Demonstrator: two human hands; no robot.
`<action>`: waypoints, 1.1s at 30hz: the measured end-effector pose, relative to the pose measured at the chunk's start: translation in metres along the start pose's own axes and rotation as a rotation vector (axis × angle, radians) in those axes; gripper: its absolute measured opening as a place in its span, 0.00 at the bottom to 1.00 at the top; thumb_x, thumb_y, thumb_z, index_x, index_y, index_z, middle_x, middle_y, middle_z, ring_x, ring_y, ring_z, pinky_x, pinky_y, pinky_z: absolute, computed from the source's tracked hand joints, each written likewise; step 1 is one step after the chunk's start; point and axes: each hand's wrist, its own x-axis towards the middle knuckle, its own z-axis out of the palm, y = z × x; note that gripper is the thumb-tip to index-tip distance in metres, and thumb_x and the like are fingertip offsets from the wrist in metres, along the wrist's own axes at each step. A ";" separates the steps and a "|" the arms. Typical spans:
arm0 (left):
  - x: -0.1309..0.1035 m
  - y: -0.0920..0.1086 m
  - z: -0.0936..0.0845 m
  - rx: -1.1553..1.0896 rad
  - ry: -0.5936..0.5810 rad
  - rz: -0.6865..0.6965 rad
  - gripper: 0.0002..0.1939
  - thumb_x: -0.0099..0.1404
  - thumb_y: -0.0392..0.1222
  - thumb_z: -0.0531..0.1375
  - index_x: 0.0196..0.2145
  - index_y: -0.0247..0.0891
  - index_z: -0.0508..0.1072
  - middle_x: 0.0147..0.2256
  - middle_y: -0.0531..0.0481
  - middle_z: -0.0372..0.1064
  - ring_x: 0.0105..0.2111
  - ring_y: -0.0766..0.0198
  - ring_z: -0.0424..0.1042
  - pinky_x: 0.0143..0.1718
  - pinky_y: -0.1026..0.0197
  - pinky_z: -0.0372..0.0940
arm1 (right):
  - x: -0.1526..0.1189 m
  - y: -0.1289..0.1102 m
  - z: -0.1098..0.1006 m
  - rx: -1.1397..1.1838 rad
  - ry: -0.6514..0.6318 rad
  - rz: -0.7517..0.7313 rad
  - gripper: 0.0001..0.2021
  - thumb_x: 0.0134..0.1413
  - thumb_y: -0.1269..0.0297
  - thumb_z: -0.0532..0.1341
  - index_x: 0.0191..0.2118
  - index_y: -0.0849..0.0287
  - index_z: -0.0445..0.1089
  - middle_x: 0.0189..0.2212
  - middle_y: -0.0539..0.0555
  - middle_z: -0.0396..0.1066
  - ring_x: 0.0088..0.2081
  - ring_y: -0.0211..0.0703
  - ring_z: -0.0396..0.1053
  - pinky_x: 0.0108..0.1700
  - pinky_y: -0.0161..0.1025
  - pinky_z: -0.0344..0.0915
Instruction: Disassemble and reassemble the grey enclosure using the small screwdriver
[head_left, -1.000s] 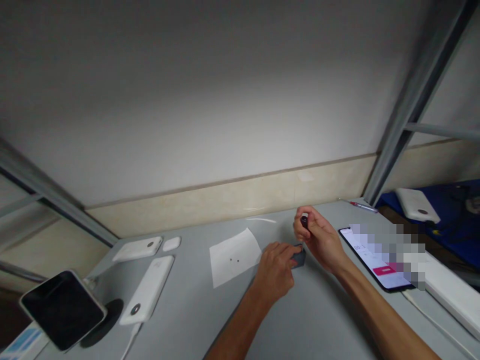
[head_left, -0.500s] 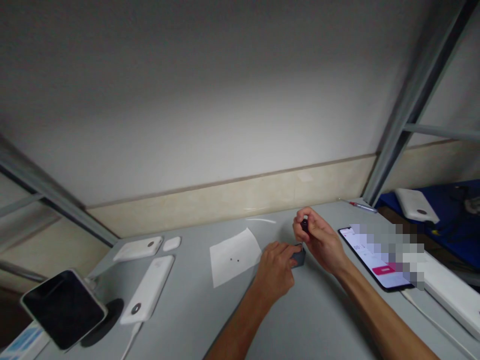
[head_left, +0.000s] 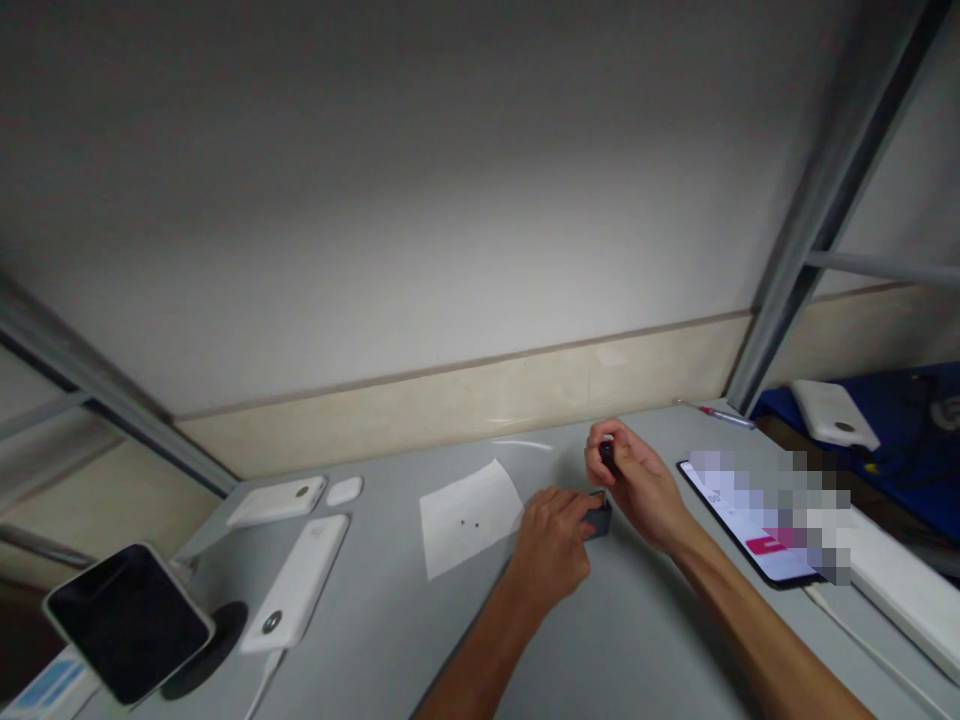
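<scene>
My left hand point(head_left: 553, 545) is closed on the small dark block point(head_left: 600, 520), on the desk point(head_left: 375, 610); my right point(head_left: 649, 495) curls tight round a dark handle point(head_left: 608, 458). Block probably light, stiff, slick — best pinched by its sides.

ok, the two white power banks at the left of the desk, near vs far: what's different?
The near power bank has a white cable at its near end; none shows at the far power bank. The near one runs away from the viewer; the far one lies more crosswise. Both are white with a round dark spot.
</scene>
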 end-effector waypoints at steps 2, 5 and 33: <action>0.000 0.000 0.000 -0.002 -0.007 -0.005 0.17 0.65 0.27 0.61 0.49 0.41 0.77 0.42 0.47 0.80 0.41 0.52 0.76 0.47 0.48 0.72 | 0.000 0.000 -0.001 -0.050 -0.007 -0.045 0.16 0.67 0.46 0.60 0.37 0.54 0.71 0.27 0.48 0.58 0.27 0.39 0.53 0.30 0.38 0.50; 0.001 0.000 0.000 -0.002 -0.001 -0.003 0.17 0.65 0.27 0.60 0.49 0.41 0.77 0.42 0.47 0.79 0.42 0.52 0.76 0.47 0.49 0.71 | 0.000 -0.004 -0.001 -0.128 -0.041 -0.098 0.16 0.65 0.50 0.63 0.33 0.57 0.72 0.31 0.50 0.61 0.32 0.40 0.58 0.34 0.39 0.54; 0.002 0.006 -0.007 0.042 -0.079 -0.067 0.17 0.64 0.28 0.60 0.48 0.43 0.77 0.42 0.48 0.79 0.44 0.51 0.76 0.48 0.48 0.71 | -0.001 -0.010 0.004 -0.058 0.010 -0.005 0.19 0.60 0.45 0.66 0.34 0.58 0.74 0.24 0.49 0.60 0.28 0.40 0.56 0.31 0.39 0.52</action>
